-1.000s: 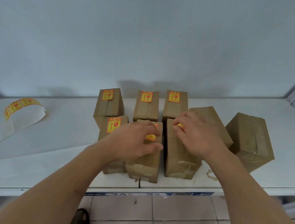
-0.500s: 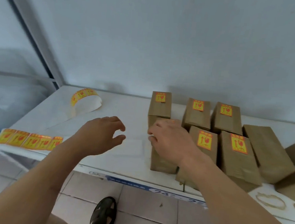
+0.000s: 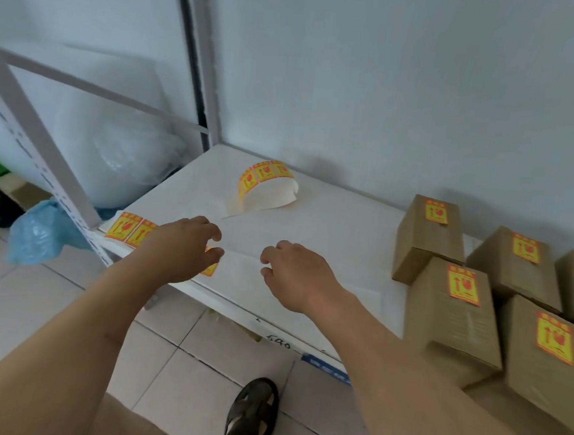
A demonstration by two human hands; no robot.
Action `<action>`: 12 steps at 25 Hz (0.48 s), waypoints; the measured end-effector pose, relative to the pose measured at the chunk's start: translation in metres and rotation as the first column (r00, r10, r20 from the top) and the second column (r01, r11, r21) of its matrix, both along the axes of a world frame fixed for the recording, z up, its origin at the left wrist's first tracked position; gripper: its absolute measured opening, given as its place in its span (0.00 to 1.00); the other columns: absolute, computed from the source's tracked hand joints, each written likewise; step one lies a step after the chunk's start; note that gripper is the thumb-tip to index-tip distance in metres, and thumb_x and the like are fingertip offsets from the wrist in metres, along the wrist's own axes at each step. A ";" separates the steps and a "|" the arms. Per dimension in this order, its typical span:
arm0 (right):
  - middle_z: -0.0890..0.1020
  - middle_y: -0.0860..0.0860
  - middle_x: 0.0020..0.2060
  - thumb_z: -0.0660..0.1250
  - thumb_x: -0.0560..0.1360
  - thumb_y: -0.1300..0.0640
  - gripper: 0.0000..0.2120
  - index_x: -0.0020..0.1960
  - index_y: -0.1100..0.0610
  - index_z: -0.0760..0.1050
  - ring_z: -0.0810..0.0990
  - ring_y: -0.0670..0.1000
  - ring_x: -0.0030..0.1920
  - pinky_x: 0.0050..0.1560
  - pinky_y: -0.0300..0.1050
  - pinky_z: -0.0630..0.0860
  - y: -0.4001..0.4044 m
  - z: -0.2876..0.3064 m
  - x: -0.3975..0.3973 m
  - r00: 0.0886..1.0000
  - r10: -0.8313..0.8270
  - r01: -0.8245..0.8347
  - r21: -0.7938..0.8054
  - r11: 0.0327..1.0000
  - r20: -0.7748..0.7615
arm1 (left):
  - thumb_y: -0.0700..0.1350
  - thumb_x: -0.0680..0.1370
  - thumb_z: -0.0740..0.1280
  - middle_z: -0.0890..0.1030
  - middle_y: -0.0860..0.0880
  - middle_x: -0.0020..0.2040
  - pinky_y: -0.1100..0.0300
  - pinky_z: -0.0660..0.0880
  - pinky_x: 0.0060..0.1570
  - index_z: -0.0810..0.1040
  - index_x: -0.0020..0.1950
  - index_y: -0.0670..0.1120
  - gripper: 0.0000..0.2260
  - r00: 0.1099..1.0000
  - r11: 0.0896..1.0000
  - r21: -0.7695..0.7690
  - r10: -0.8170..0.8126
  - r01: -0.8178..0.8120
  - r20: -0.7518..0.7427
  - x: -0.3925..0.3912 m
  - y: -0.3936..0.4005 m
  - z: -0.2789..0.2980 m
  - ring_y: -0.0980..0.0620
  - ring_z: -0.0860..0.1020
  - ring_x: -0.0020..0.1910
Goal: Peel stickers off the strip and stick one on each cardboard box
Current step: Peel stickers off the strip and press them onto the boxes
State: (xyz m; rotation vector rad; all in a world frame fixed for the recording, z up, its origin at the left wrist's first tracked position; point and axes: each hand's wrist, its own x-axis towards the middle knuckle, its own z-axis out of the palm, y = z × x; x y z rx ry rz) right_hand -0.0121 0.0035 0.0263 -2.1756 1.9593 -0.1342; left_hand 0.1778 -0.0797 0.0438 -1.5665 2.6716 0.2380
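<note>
1. The sticker strip [image 3: 130, 229] is lying along the front edge of the white shelf [image 3: 333, 227], its yellow-and-red stickers showing left of the left hand [image 3: 176, 253] and one more peeking out under that hand's fingers; the rest of the strip is running back to a curled end [image 3: 265, 188] near the wall.
2. The left hand is hovering just above the strip, fingers loosely curled and holding nothing.
3. The right hand [image 3: 294, 276] is hanging just right of the strip's sticker end, also loosely curled and holding nothing.
4. The step in hand seems to be fetching a fresh sticker: the next move is calling for one hand to pin the backing while the other lifts a sticker corner.
5. The cardboard boxes [image 3: 452, 319], well right of the strip, are each showing a sticker already.
6. The stickers are carrying upward arrows and a red symbol; their top line of writing is too blurred to read. Handwriting on the shelf's front lip is looking like "640".
</note>
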 end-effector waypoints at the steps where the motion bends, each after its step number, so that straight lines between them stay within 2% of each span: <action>1: 0.76 0.56 0.58 0.55 0.81 0.52 0.16 0.64 0.57 0.72 0.75 0.58 0.56 0.52 0.52 0.75 -0.010 -0.005 0.010 1.000 -0.005 0.004 0.016 1.000 0.028 | 0.57 0.79 0.61 0.75 0.53 0.63 0.53 0.75 0.52 0.74 0.63 0.52 0.16 1.000 1.000 0.014 0.027 -0.027 -0.001 0.007 -0.007 -0.005 0.49 0.76 0.56; 7: 0.77 0.56 0.59 0.59 0.80 0.51 0.17 0.66 0.56 0.72 0.76 0.56 0.58 0.56 0.50 0.74 -0.062 -0.034 0.060 0.958 -0.185 0.168 0.093 0.981 0.222 | 0.57 0.78 0.61 0.76 0.49 0.60 0.51 0.75 0.52 0.74 0.64 0.50 0.18 0.996 0.992 0.092 0.090 -0.089 -0.003 0.019 -0.029 -0.037 0.47 0.76 0.55; 12: 0.76 0.55 0.57 0.61 0.79 0.51 0.17 0.65 0.54 0.73 0.79 0.55 0.54 0.50 0.48 0.75 -0.076 -0.053 0.072 0.926 -0.312 0.295 0.109 0.949 0.211 | 0.51 0.80 0.59 0.77 0.47 0.56 0.52 0.75 0.53 0.73 0.66 0.47 0.17 0.998 0.983 0.177 0.053 -0.056 0.024 0.015 -0.037 -0.051 0.48 0.77 0.53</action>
